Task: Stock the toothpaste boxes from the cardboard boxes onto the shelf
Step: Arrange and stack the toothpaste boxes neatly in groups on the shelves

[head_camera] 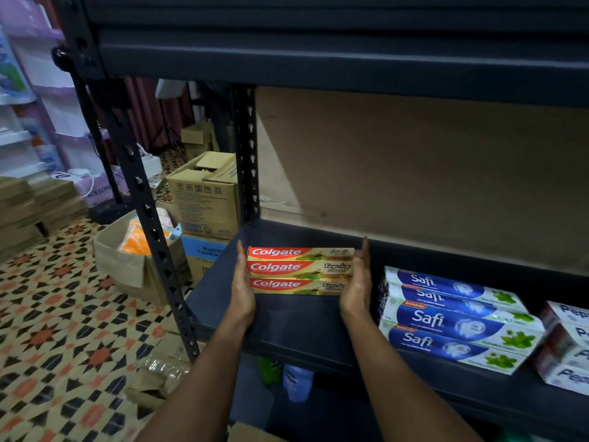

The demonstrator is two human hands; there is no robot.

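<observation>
colgate boxes (299, 271): three red-and-gold toothpaste boxes in one block, over the left part of the shelf, straight ahead of the person and between the two hands.
long axis: runs left to right, parallel to the shelf's front edge; the short ends face the palms.
left hand (243, 282): flat, fingers straight and pointing towards the back of the shelf, palm pressed on the block's left end.
right hand (357, 280): the same pose mirrored, palm against the right end; nothing is curled round the boxes, they are squeezed between the two palms.
nearer hand: neither; both sit level, so a push back or a set-down would likely go evenly through both.
contact with the board: cannot tell whether the block already rests on it or hangs just above.
shelf (287, 323): dark board in a dark metal rack, brown backboard (414, 173) behind; bare board lies in front of and behind the block.
safi boxes (452, 317): blue-and-white stack just beside the right hand, apart from the colgate block.
white boxes (570, 346): at the right edge, cut off by the frame.
cardboard boxes (207, 199): stacked on the floor left of the rack, beyond its upright.
floor (63, 314): patterned tiles.
</observation>
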